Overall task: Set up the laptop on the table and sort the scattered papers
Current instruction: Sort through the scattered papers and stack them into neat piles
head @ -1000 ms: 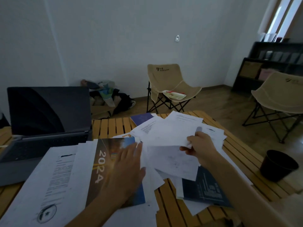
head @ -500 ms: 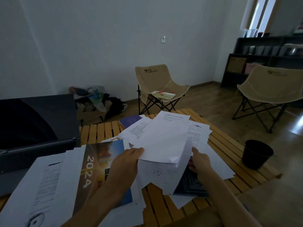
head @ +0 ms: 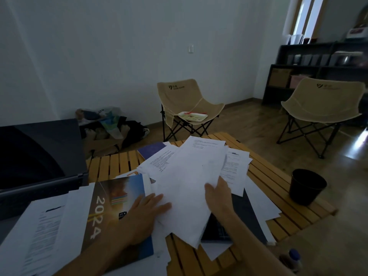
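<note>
An open laptop (head: 39, 154) with a dark screen stands at the left on the slatted wooden table (head: 111, 166). Loose white sheets (head: 187, 182) lie heaped across the middle. My right hand (head: 218, 194) grips their right edge. My left hand (head: 147, 214) lies flat, fingers spread, on a "2024" brochure (head: 111, 206), its fingertips touching the sheets' left edge. Printed pages (head: 39, 226) overlap the laptop's keyboard. A dark booklet (head: 245, 216) lies under the heap on the right, and a purple booklet (head: 151, 150) shows at the far side.
A black bucket (head: 306, 186) stands on the floor right of the table. Two beige folding chairs (head: 185, 100) (head: 322, 102) stand beyond, one holding a tray. Bags (head: 107, 124) are piled by the wall, a dark shelf (head: 318, 62) is at far right, and a bottle (head: 292, 259) at lower right.
My left hand has let go of the sheets' edge and dropped flat onto the brochure. The lifted sheets have come down onto the heap, with my right hand still on them. The view shifted slightly.
</note>
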`<action>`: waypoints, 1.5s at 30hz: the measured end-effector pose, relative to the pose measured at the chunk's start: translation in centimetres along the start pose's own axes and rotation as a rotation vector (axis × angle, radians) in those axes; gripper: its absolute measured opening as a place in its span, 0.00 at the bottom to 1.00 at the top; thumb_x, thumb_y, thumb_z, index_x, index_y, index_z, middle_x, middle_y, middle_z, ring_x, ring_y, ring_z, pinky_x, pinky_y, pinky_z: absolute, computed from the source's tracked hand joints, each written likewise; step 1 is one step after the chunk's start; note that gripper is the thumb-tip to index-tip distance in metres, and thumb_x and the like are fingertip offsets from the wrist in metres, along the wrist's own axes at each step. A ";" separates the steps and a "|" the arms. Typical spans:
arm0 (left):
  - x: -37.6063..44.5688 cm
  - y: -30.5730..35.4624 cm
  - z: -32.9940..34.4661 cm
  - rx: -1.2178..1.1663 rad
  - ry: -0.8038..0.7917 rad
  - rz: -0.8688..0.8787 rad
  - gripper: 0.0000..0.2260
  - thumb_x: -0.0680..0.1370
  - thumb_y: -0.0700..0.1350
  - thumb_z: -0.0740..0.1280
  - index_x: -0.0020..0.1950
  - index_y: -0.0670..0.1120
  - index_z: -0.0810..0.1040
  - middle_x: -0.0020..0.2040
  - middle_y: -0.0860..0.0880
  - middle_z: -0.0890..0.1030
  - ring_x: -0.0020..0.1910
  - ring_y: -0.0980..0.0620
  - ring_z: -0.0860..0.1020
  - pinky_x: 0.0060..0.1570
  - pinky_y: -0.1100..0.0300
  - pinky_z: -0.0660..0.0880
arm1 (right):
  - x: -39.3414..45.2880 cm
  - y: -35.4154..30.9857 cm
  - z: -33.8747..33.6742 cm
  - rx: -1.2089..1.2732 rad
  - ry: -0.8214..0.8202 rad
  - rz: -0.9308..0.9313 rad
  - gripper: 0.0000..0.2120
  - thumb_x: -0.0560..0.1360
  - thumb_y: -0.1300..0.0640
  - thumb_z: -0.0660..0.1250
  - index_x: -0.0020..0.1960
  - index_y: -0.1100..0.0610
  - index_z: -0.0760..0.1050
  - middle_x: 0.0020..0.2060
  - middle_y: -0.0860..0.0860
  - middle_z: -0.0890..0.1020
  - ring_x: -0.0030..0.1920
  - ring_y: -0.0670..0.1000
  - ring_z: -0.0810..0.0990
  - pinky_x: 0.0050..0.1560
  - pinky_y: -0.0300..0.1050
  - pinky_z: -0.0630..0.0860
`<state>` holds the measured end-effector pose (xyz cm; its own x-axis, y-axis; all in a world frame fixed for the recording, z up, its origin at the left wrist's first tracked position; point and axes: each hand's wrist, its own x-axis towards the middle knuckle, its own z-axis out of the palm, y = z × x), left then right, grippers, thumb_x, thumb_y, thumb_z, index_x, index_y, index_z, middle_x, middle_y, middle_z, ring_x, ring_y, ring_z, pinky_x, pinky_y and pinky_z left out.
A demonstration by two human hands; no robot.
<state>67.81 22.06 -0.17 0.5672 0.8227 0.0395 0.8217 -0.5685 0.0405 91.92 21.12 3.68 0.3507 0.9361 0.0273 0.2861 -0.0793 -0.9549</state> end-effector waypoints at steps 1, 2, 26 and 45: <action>0.5 0.8 -1.3 -0.186 0.002 -0.076 0.32 0.80 0.36 0.59 0.72 0.67 0.53 0.79 0.51 0.56 0.79 0.48 0.54 0.76 0.53 0.44 | -0.5 -0.6 0.3 -0.054 0.047 -0.099 0.13 0.81 0.62 0.59 0.64 0.55 0.72 0.55 0.51 0.81 0.46 0.45 0.79 0.43 0.41 0.80; 1.0 1.9 -3.0 -0.401 0.087 -0.148 0.27 0.81 0.37 0.58 0.70 0.66 0.59 0.77 0.51 0.62 0.76 0.51 0.60 0.75 0.55 0.53 | -0.9 -1.2 0.6 -0.127 0.079 -0.200 0.12 0.82 0.60 0.59 0.65 0.54 0.71 0.55 0.50 0.81 0.47 0.46 0.79 0.47 0.44 0.82; -2.2 -0.3 -27.1 -0.987 0.931 -0.139 0.13 0.83 0.45 0.60 0.48 0.38 0.79 0.42 0.47 0.79 0.42 0.54 0.78 0.41 0.60 0.78 | -3.4 -3.3 1.6 0.345 -0.438 -0.175 0.16 0.74 0.63 0.72 0.60 0.50 0.80 0.53 0.46 0.86 0.57 0.48 0.83 0.54 0.41 0.80; -5.9 -6.6 -15.3 -0.974 0.985 -0.763 0.13 0.76 0.37 0.65 0.58 0.47 0.69 0.49 0.53 0.78 0.45 0.56 0.78 0.35 0.65 0.73 | -6.3 -3.9 7.9 0.216 -0.633 0.070 0.17 0.75 0.69 0.60 0.56 0.56 0.81 0.52 0.48 0.86 0.56 0.51 0.82 0.57 0.48 0.80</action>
<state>58.20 20.76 14.59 -0.5217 0.7983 0.3009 0.3155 -0.1472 0.9374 81.58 18.26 4.91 -0.2473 0.9568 -0.1527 0.0738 -0.1386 -0.9876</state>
